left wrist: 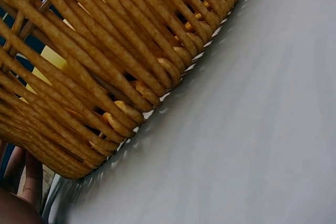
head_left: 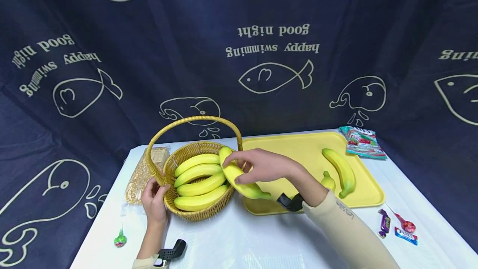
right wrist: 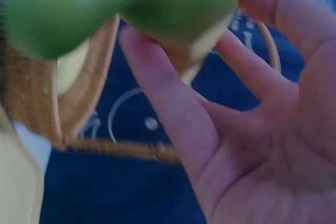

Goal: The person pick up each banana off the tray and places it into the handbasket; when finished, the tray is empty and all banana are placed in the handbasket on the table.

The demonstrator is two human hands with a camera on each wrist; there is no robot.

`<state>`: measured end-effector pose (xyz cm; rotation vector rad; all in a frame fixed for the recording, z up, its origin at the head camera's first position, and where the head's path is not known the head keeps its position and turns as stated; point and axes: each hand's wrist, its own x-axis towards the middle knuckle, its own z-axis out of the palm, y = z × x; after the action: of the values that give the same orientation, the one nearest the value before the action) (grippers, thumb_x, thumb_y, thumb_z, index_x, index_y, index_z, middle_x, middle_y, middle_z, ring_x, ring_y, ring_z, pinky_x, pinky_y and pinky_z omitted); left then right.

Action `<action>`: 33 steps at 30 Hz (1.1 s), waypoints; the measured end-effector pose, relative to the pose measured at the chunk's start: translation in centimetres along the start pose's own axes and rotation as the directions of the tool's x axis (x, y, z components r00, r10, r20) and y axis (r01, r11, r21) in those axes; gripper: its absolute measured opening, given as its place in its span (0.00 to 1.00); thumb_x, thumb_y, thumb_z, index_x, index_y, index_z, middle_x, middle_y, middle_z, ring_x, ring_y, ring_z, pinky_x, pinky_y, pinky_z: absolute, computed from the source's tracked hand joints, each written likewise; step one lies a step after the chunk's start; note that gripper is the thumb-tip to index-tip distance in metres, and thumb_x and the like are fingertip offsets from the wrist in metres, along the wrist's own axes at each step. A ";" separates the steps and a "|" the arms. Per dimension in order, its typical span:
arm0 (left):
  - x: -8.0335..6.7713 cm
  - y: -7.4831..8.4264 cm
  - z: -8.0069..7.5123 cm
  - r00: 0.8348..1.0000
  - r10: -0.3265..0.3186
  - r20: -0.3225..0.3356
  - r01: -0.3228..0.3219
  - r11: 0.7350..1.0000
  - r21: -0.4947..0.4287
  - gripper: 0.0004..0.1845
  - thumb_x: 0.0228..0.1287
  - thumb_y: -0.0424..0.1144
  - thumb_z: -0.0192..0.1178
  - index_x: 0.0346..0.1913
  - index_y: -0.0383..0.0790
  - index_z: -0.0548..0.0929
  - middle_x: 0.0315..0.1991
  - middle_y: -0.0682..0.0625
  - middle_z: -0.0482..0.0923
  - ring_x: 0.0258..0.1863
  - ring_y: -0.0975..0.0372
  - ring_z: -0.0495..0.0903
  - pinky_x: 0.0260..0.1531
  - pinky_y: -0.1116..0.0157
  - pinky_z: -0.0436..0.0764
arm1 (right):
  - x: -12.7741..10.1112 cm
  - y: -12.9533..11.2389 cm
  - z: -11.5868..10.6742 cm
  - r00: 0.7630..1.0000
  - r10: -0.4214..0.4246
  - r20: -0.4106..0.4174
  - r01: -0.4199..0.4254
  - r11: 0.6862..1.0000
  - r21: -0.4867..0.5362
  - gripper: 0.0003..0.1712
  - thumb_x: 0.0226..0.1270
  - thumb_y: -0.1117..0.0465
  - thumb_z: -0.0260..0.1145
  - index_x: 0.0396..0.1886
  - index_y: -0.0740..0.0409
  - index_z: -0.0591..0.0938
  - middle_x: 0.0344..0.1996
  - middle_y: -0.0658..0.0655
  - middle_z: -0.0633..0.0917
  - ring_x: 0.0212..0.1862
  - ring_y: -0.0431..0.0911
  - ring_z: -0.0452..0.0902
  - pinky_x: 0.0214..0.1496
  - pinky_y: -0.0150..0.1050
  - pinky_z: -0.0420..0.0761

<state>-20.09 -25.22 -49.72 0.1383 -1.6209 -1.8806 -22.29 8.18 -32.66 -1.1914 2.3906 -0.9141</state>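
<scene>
A wicker basket [head_left: 190, 215] with a tall arched handle [head_left: 194, 118] stands on the left part of the table, with several yellow bananas [head_left: 198, 200] lying side by side in it. My left hand [head_left: 154, 202] holds the basket's left side near the handle's base; in the left wrist view its fingers [left wrist: 32, 182] are against the weave. Between thumb and fingers, my right hand [head_left: 263, 165] grips another banana [head_left: 232, 174], tilted over the basket's right rim. Its green surface [right wrist: 178, 3] fills the top of the right wrist view.
On the right is a yellow tray [head_left: 295, 146] bearing a banana [head_left: 341, 169] and a smaller yellow-green fruit [head_left: 328, 182] partly behind my wrist. A teal snack bag [head_left: 362, 142], wrapped candies [head_left: 384, 223], lollipops [head_left: 407, 225] and a clear bag of grain [head_left: 140, 177] lie around.
</scene>
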 end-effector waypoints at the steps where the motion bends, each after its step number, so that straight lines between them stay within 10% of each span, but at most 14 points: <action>1: 0.0 0.1 0.1 1.000 0.001 0.002 -0.001 1.000 -0.001 0.18 0.55 0.20 0.53 0.51 0.20 0.76 0.49 0.35 0.76 0.45 0.56 0.75 0.44 0.69 0.72 | 0.9 -0.1 0.2 1.000 -0.011 -0.013 0.011 1.000 -0.002 0.25 0.61 0.53 0.66 0.59 0.39 0.75 0.34 0.45 0.79 0.34 0.38 0.76 0.39 0.34 0.75; 5: 0.0 0.1 0.1 1.000 -0.004 -0.005 0.004 1.000 0.013 0.17 0.55 0.20 0.54 0.50 0.21 0.77 0.50 0.36 0.77 0.45 0.57 0.76 0.43 0.69 0.73 | 4.9 -0.2 1.4 0.999 -0.001 -0.053 0.001 1.000 0.010 0.25 0.60 0.53 0.67 0.59 0.40 0.76 0.25 0.52 0.74 0.27 0.42 0.69 0.30 0.35 0.70; 10: 0.0 -0.1 -0.1 1.000 -0.005 -0.010 0.005 1.000 0.019 0.17 0.55 0.21 0.54 0.50 0.24 0.78 0.49 0.37 0.77 0.46 0.57 0.75 0.44 0.69 0.73 | 9.9 -0.7 2.9 0.996 0.061 -0.059 -0.062 0.998 -0.010 0.27 0.61 0.52 0.67 0.61 0.43 0.76 0.44 0.46 0.79 0.36 0.40 0.75 0.37 0.34 0.74; 16: 0.1 -0.1 -0.1 1.000 0.004 0.004 -0.004 1.000 0.016 0.17 0.56 0.21 0.53 0.49 0.23 0.78 0.50 0.37 0.77 0.46 0.56 0.75 0.43 0.69 0.73 | 14.5 -1.4 5.0 0.970 0.243 0.005 -0.239 0.947 0.213 0.34 0.57 0.57 0.69 0.65 0.46 0.72 0.52 0.49 0.75 0.33 0.43 0.78 0.33 0.41 0.81; 21: 0.2 0.0 0.1 1.000 0.006 0.008 -0.006 1.000 -0.005 0.17 0.55 0.20 0.54 0.49 0.20 0.76 0.50 0.34 0.76 0.45 0.56 0.76 0.43 0.69 0.73 | 16.8 -1.9 7.1 0.927 0.374 0.017 -0.360 0.881 0.308 0.40 0.57 0.59 0.70 0.69 0.53 0.67 0.48 0.52 0.76 0.33 0.43 0.78 0.32 0.40 0.82; 33: 0.4 -0.3 0.1 1.000 0.016 0.006 -0.016 1.000 -0.027 0.16 0.54 0.19 0.53 0.47 0.23 0.79 0.47 0.37 0.77 0.44 0.56 0.76 0.43 0.68 0.73 | 18.9 -3.5 10.1 0.869 0.495 0.009 -0.491 0.860 0.137 0.50 0.57 0.50 0.72 0.73 0.59 0.57 0.56 0.55 0.76 0.30 0.43 0.80 0.31 0.33 0.80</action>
<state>-20.54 -25.29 -49.81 0.1081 -1.5956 -1.8915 -26.28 -12.51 -37.83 -0.4707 2.4295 -0.8972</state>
